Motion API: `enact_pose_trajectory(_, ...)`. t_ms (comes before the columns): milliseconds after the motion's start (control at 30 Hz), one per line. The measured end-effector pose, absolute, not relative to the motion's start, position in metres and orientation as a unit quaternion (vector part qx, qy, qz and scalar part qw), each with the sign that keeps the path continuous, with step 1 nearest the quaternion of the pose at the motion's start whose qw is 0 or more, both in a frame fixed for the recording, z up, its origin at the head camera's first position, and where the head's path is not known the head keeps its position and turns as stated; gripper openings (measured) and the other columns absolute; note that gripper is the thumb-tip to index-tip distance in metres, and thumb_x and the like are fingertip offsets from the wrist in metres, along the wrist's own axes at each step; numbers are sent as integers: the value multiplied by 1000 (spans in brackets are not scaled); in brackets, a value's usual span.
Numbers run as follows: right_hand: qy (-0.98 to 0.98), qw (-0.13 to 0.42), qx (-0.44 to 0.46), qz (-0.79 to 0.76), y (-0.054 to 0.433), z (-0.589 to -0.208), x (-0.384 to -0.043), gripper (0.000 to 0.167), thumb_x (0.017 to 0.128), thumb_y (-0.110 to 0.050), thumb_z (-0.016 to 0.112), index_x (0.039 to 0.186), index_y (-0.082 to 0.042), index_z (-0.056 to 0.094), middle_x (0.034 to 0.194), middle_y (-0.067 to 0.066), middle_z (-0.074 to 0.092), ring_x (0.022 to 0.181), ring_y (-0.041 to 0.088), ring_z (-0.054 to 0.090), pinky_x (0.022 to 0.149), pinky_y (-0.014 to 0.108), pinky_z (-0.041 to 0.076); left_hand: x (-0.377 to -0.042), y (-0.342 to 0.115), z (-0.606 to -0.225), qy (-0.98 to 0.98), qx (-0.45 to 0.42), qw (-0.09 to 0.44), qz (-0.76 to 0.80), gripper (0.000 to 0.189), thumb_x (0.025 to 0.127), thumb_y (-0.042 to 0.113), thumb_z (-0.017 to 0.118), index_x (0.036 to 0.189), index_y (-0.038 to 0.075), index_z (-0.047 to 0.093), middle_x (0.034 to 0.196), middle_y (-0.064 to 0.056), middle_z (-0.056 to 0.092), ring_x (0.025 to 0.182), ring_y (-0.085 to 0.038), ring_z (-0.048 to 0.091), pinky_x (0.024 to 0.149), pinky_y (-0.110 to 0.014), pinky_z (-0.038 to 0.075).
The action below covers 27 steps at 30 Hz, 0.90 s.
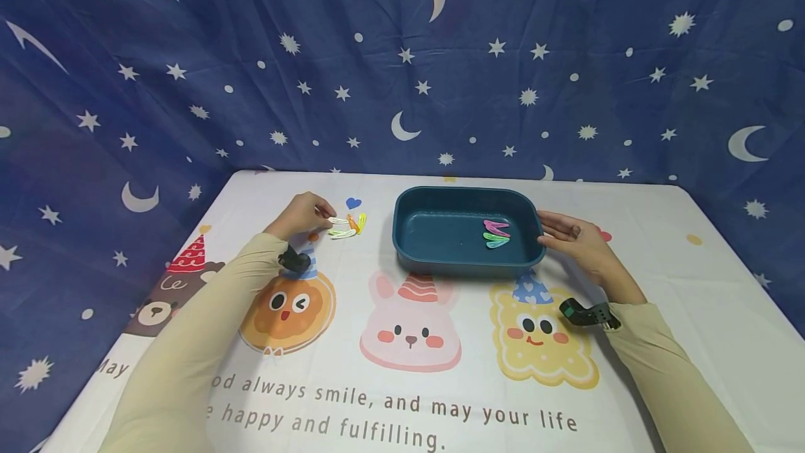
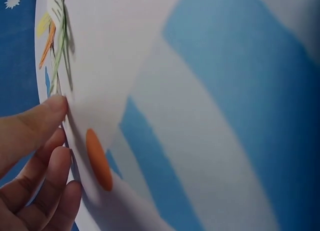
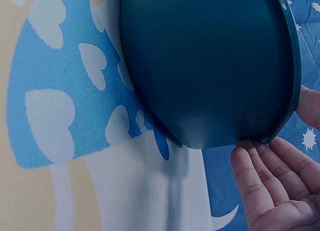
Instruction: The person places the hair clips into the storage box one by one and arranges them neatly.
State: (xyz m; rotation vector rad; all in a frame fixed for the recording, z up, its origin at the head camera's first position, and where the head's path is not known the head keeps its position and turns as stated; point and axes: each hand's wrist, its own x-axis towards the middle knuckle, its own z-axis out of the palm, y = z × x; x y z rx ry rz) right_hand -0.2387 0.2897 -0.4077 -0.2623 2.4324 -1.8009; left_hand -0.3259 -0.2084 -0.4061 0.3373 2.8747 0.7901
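By the table's left side, my left hand (image 1: 306, 215) pinches the end of a pale hair clip (image 1: 338, 221) between thumb and fingertips. Another pale clip (image 1: 342, 234), an orange clip (image 1: 353, 224) and a yellow clip (image 1: 362, 222) lie close around it. The left wrist view shows the thumb (image 2: 35, 121) right at the clip's tip. My right hand (image 1: 578, 240) holds the right end of a dark blue box (image 1: 434, 264), fingers (image 3: 260, 176) against its outer wall and thumb at the rim. Inside lie a pink clip (image 1: 495, 227), a green clip (image 1: 497, 236) and a teal clip (image 1: 497, 244).
A white tablecloth (image 1: 409, 320) printed with cartoon faces and lettering covers the table. Behind and to the left hangs a dark blue curtain (image 1: 453, 110) with moons and stars. The box stands near the table's back edge, right of the loose clips.
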Motion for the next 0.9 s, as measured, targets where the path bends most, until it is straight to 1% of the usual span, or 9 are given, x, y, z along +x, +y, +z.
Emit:
enact_pose_trajectory(67,804,52,-84,-587,290,-408,-239,64,88,-16,66,140,6,37,141,10,49,102,-15,56,84,7,46,-326,-208,-407,956,111,70,262,21,79,3,72,99,-3,70,93,-17,69,84,-24,60,78,-34,47)
enact_pose_trajectory(133,806,51,-82,-584,289,-408,-239,64,87,-16,67,140,6,37,141,10,48,102,-16,56,84,6,45,-326,-208,-407,957,110,69,261,21,79,3,72,99,-3,70,93,-17,69,84,-24,60,78,-34,47)
enact_pose_trajectory(300,797,49,-85,-596,289,-408,-238,63,87,-14,67,139,7,37,135,-1,55,102,-14,57,84,7,46,-325,-206,-406,959,101,68,257,20,79,4,72,98,-1,71,92,-15,69,83,-24,59,75,-32,46)
enact_pose_trajectory(367,796,48,-85,-597,289,-408,-238,64,87,-14,67,139,8,37,134,-3,56,102,-14,57,84,7,46,-325,-206,-406,960,98,67,253,19,79,4,72,98,0,72,92,-14,69,83,-23,58,74,-31,45)
enact_pose_trajectory(433,799,47,-81,-593,289,-408,-238,65,86,-16,68,139,7,38,136,1,55,101,-14,57,84,7,46,-325,-207,-407,961,98,67,251,18,80,5,72,98,1,72,92,-14,70,83,-23,58,73,-30,44)
enact_pose_trajectory(567,807,48,-74,-584,288,-407,-238,66,86,-19,68,140,6,38,142,15,46,100,-16,56,84,7,46,-325,-208,-408,961,105,65,246,18,80,5,72,97,1,72,91,-14,69,82,-22,58,73,-30,45)
enact_pose_trajectory(633,808,49,-72,-582,288,-406,-237,66,86,-18,68,140,5,38,142,20,43,100,-16,56,84,7,46,-324,-208,-408,961,107,66,246,17,80,5,71,97,0,72,91,-14,69,82,-22,58,73,-31,45)
enact_pose_trajectory(767,808,49,-71,-583,287,-405,-237,65,87,-17,68,140,6,37,143,23,40,100,-17,56,83,6,46,-325,-208,-407,960,112,68,247,16,80,4,71,96,0,71,89,-14,69,81,-22,58,74,-32,45)
enact_pose_trajectory(900,807,51,-69,-584,287,-404,-237,65,87,-16,68,140,6,37,143,23,40,100,-17,56,83,6,46,-326,-208,-407,959,115,74,247,15,81,4,70,95,0,71,88,-13,68,79,-20,57,73,-30,44)
